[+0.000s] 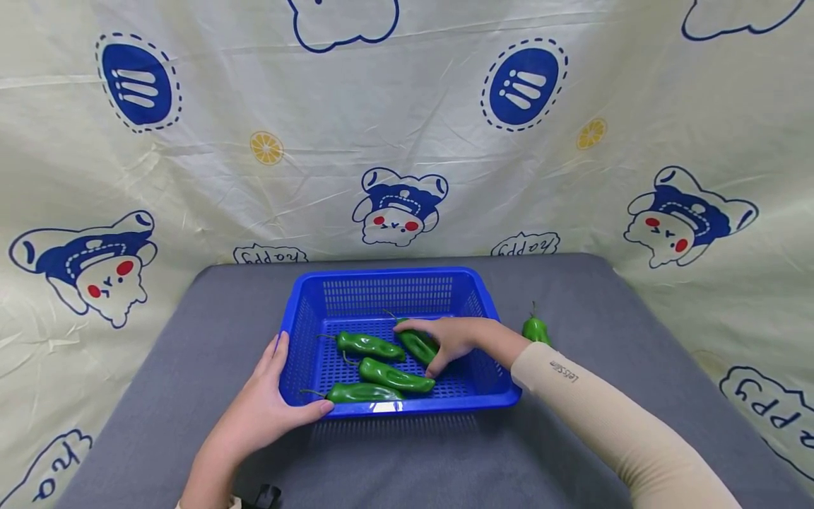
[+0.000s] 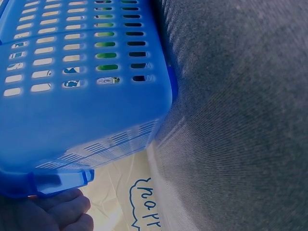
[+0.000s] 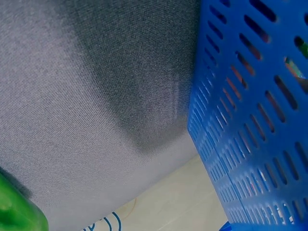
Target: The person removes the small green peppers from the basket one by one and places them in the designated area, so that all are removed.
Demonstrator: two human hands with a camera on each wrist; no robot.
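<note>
A blue plastic basket point(image 1: 397, 408) with slotted walls stands on the grey table. My left hand point(image 1: 267, 392) grips its near left corner, thumb over the front rim and fingers along the left side; the left wrist view shows those fingers point(image 2: 72, 209) curled beneath the rim. Inside the basket, my right hand point(image 1: 445, 339) holds a long green pepper point(image 1: 416, 345) between thumb and fingers, its stem pointing to the back left. Three more green peppers lie to its left: one behind point(image 1: 369, 346), one in the middle point(image 1: 394, 376) and one by the front wall point(image 1: 362, 392).
Another green pepper point(image 1: 535, 329) lies on the table to the right of the basket, partly hidden by my right forearm. A patterned cream cloth point(image 1: 407, 106) hangs behind the grey table point(image 1: 210, 339) and along its sides.
</note>
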